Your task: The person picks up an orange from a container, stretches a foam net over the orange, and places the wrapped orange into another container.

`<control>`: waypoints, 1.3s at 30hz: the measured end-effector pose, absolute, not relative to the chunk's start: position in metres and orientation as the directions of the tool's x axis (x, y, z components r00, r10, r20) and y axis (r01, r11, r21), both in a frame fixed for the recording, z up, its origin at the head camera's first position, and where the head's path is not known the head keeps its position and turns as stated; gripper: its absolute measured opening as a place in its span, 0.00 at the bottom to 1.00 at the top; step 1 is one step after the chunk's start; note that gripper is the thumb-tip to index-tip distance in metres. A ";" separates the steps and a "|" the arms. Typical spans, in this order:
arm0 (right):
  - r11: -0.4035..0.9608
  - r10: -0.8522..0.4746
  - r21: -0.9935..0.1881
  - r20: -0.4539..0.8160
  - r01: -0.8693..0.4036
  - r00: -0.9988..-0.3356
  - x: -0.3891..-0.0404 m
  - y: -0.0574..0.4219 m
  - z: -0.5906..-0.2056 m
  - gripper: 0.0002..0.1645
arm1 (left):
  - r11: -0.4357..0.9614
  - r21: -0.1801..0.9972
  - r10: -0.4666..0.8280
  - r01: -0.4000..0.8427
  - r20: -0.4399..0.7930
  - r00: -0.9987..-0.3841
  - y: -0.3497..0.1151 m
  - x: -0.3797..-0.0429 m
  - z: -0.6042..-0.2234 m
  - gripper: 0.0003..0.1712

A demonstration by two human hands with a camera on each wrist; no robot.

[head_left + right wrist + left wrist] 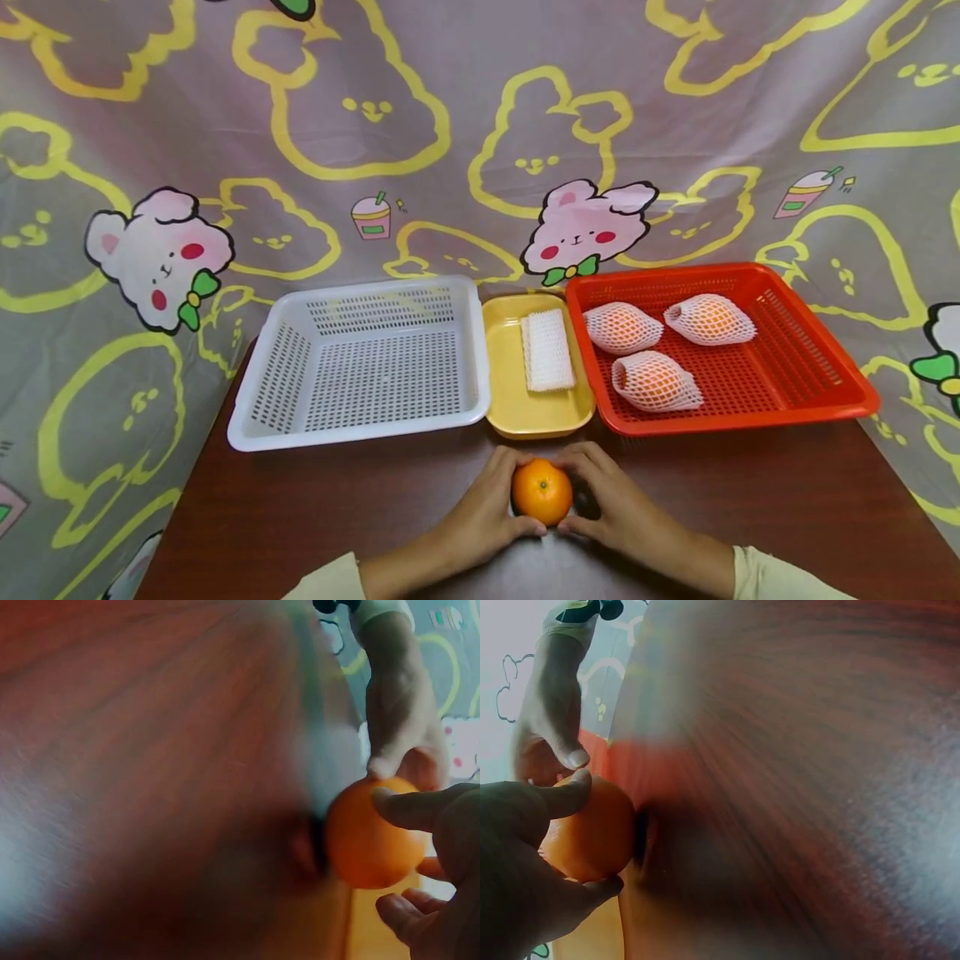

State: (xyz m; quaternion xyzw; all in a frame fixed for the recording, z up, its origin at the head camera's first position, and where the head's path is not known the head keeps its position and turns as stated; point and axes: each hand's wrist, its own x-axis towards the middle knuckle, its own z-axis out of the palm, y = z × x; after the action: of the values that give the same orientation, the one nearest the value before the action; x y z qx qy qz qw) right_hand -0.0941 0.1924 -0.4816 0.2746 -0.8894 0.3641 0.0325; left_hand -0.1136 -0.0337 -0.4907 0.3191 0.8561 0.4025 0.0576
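An orange (543,492) sits between my two hands at the front middle of the dark wooden table, its stem end facing up. My left hand (486,510) grips it from the left, with thumb and fingers on opposite sides, as the left wrist view also shows. From the right, my right hand (628,508) curls round the same orange. In the right wrist view its thumb (405,808) lies over the peel, while some lower fingers stand a little apart from it. The fingertips of both hands come close together at the fruit's far side.
Behind the hands stands a yellow tray (504,408) with white foam net sleeves (547,350) in it. To its left is a white perforated basket (360,435). A red basket (750,421) at right holds three oranges in foam nets (656,382). A patterned cloth hangs behind.
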 end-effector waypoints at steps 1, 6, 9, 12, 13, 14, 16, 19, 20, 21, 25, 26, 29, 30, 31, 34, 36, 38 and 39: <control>0.620 -0.478 -0.572 0.267 -0.537 -0.837 -0.095 0.192 -0.476 0.41 | 0.475 0.723 0.597 0.503 0.155 -0.787 -0.034 -0.114 -0.490 0.42; 0.697 -0.517 -0.458 0.213 -0.552 -0.829 -0.109 0.184 -0.437 0.35 | 0.486 0.720 0.599 0.495 0.138 -0.789 -0.034 -0.115 -0.490 0.42; 0.750 -0.516 -0.391 0.159 -0.534 -0.842 -0.125 0.178 -0.414 0.28 | 0.482 0.720 0.595 0.499 0.148 -0.790 -0.033 -0.115 -0.491 0.43; 0.823 -0.498 -0.252 0.111 -0.509 -0.860 -0.147 0.169 -0.395 0.25 | 0.474 0.725 0.590 0.500 0.161 -0.792 -0.032 -0.114 -0.490 0.45; 0.842 -0.492 -0.203 0.091 -0.500 -0.866 -0.156 0.165 -0.391 0.25 | 0.473 0.726 0.586 0.499 0.164 -0.793 -0.031 -0.114 -0.490 0.45; 0.859 -0.485 -0.150 0.071 -0.490 -0.872 -0.166 0.162 -0.388 0.24 | 0.472 0.730 0.583 0.495 0.163 -0.796 -0.031 -0.115 -0.490 0.45; 0.881 -0.468 -0.063 0.029 -0.469 -0.883 -0.185 0.155 -0.384 0.22 | 0.474 0.733 0.579 0.488 0.158 -0.800 -0.031 -0.115 -0.490 0.44; 0.902 -0.430 0.055 0.005 -0.429 -0.903 -0.213 0.147 -0.386 0.14 | 0.479 0.737 0.581 0.477 0.142 -0.802 -0.031 -0.117 -0.490 0.42; 0.904 -0.422 0.089 0.015 -0.419 -0.907 -0.221 0.145 -0.389 0.11 | 0.481 0.739 0.583 0.472 0.133 -0.801 -0.030 -0.117 -0.490 0.42; 0.898 -0.428 0.133 0.034 -0.420 -0.903 -0.228 0.144 -0.391 0.09 | 0.484 0.738 0.587 0.470 0.124 -0.800 -0.031 -0.117 -0.490 0.42; 0.881 -0.442 0.215 0.063 -0.421 -0.895 -0.250 0.138 -0.399 0.07 | 0.492 0.746 0.594 0.449 0.090 -0.799 -0.031 -0.118 -0.489 0.42; 0.886 -0.430 0.210 0.041 -0.413 -0.902 -0.254 0.136 -0.400 0.07 | 0.493 0.747 0.595 0.445 0.083 -0.800 -0.031 -0.118 -0.488 0.42; 0.901 -0.371 0.209 -0.088 -0.381 -0.924 -0.263 0.130 -0.403 0.09 | 0.493 0.752 0.595 0.438 0.076 -0.800 -0.031 -0.118 -0.487 0.43; 0.908 -0.341 0.211 -0.132 -0.362 -0.931 -0.265 0.127 -0.404 0.12 | 0.494 0.752 0.594 0.436 0.075 -0.801 -0.031 -0.118 -0.487 0.43; 0.914 -0.312 0.218 -0.168 -0.344 -0.935 -0.267 0.124 -0.406 0.17 | 0.494 0.752 0.592 0.436 0.076 -0.802 -0.031 -0.119 -0.486 0.43; 0.948 -0.214 0.187 -0.217 -0.256 -0.952 -0.272 0.119 -0.412 0.31 | 0.492 0.753 0.589 0.438 0.083 -0.804 -0.031 -0.119 -0.485 0.42; 0.969 -0.159 0.154 -0.199 -0.191 -0.967 -0.275 0.117 -0.417 0.34 | 0.488 0.753 0.590 0.442 0.088 -0.802 -0.030 -0.120 -0.484 0.42; 0.982 -0.123 0.121 -0.158 -0.143 -0.980 -0.277 0.119 -0.423 0.31 | 0.486 0.751 0.594 0.447 0.091 -0.799 -0.030 -0.120 -0.483 0.42; 0.985 -0.117 0.112 -0.130 -0.132 -0.985 -0.277 0.120 -0.426 0.29 | 0.485 0.751 0.597 0.449 0.092 -0.797 -0.030 -0.121 -0.483 0.42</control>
State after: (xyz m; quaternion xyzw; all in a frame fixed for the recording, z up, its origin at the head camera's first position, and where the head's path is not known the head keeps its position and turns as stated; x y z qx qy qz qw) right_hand -0.2773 0.1198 -0.4257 0.0628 -0.9943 -0.0601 -0.0617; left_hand -0.1206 -0.0304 -0.4828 0.3051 0.8567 0.4058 0.0910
